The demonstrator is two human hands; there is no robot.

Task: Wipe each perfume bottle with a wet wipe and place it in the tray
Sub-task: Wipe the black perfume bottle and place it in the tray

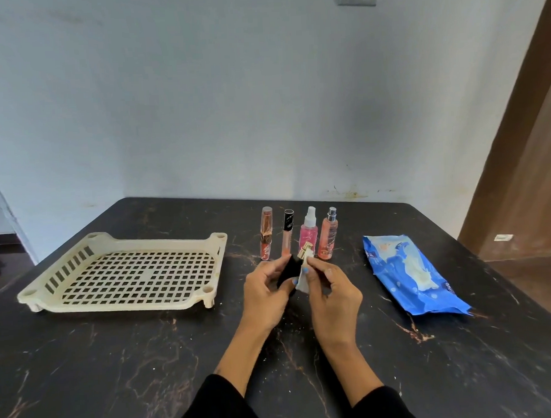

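The left hand (265,291) has its grip closed around a black perfume bottle (289,270) with a gold cap, held tilted above the tabletop (148,356) in front of the person. The right hand (330,296) pinches a white wet wipe (303,282) and presses it against the bottle near the neck, so its grip is closed on the wipe.

To do this step well, I think the left hand should turn the bottle slowly while the right hand draws the wipe from the cap down to the base, so that all sides are cleaned. The dark body is mostly hidden by the fingers, and the left hand would need to shift its hold to uncover those parts. The cap looks small and smooth, so a firm hold is wise.

The cream perforated tray (196,302) stands to the left, apart from the hands, and nothing lies in it yet. The way to it over the tabletop is open. Four more bottles stand upright in a row just behind the hands: an orange tube bottle (266,237), a black-capped slim bottle (287,233), a pink spray bottle (309,234) and a peach spray bottle (327,235). They are close together, and a careless move forward may knock them down. The blue wipes packet (410,278) lies to the right, near the tabletop's right edge.
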